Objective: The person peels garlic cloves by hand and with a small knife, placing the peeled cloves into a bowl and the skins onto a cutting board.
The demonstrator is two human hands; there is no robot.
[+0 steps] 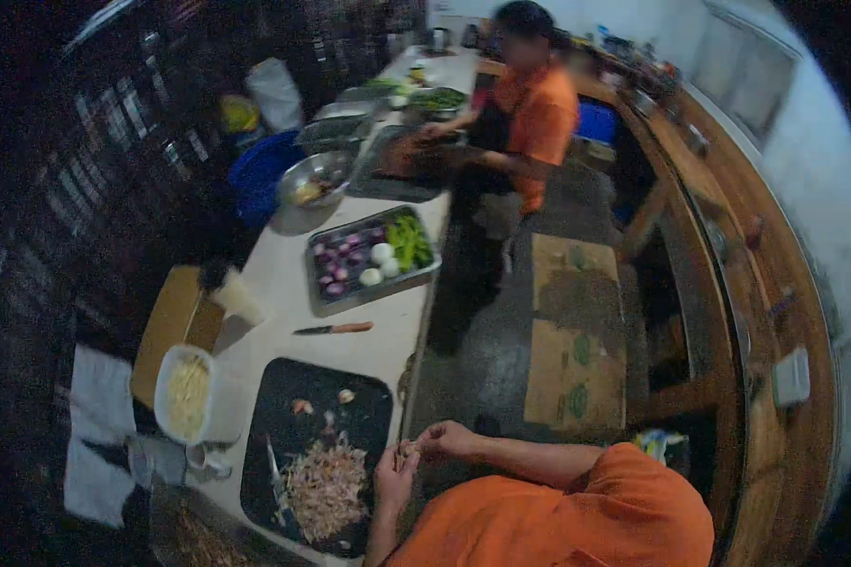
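My left hand (396,473) holds a small pale piece of food (405,449) by the table's front edge; blur and fingers hide exactly what it is. The bent fingers of my right hand (448,439) pinch at the same piece. Just left of my hands lies a black cutting board (312,397). On it sits a heap of chopped, pale pinkish food (326,489), with a knife (275,464) along the heap's left side. A few small pieces (346,396) are scattered farther up the board.
Beyond the board lie a wooden-handled knife (352,327) and a tray (317,303) of purple onions, white bulbs and green peppers. A white tub (163,397) of pale strips stands left. Farther off, a person in orange (549,120) works beside a steel bowl (291,173).
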